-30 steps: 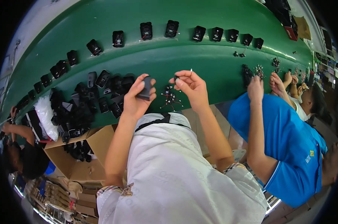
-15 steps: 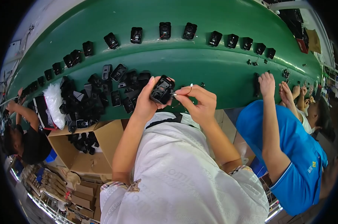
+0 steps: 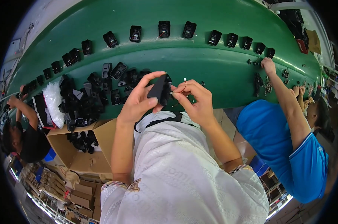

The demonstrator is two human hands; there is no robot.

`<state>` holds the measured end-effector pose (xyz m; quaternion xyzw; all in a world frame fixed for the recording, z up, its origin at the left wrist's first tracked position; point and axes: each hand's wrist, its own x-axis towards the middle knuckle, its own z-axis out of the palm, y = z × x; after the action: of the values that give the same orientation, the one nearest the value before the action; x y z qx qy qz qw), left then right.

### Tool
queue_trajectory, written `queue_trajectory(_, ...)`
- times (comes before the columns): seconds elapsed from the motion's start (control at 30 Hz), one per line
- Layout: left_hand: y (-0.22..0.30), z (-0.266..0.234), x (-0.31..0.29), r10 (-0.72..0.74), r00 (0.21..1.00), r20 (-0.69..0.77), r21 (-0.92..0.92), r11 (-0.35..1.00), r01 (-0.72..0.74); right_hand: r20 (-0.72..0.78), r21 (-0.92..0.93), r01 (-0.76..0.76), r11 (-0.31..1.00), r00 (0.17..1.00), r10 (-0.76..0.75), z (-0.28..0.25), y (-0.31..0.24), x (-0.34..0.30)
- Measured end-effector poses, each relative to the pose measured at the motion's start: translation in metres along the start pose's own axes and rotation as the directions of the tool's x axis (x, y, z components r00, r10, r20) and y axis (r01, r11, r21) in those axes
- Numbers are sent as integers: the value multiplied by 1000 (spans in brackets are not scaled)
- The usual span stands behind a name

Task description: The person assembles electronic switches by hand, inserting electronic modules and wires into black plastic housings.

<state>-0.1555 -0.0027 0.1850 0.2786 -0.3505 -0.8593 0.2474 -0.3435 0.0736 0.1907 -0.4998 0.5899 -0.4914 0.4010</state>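
Green table point(image 3: 208, 67), carton point(image 3: 106, 135) beside; left fingers point(image 3: 149, 77) clamp black housing point(image 3: 159, 91), right fingers point(image 3: 182, 100) seemingly pinch wire point(image 3: 185, 85).

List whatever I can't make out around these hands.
All in the head view:
Inside of the black housing: turned side-on, mostly hidden by its own wall.
Small part in the right hand: largely covered by the fingertips; contact with the housing unclear.
Some left hand fingers: partly hidden behind the housing.
Loose bits beyond the right hand: too small to identify.
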Motion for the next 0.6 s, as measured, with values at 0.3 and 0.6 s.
queue_trajectory(0.3,-21,-3,12,-171,956,-239,74,978,194,90,19,75,997,993,-77,-3,-8,2)
queue_trajectory(0.6,-20,6,23,-237,873,-426,38,959,279,179,-188,357,915,929,-325,4,-21,5)
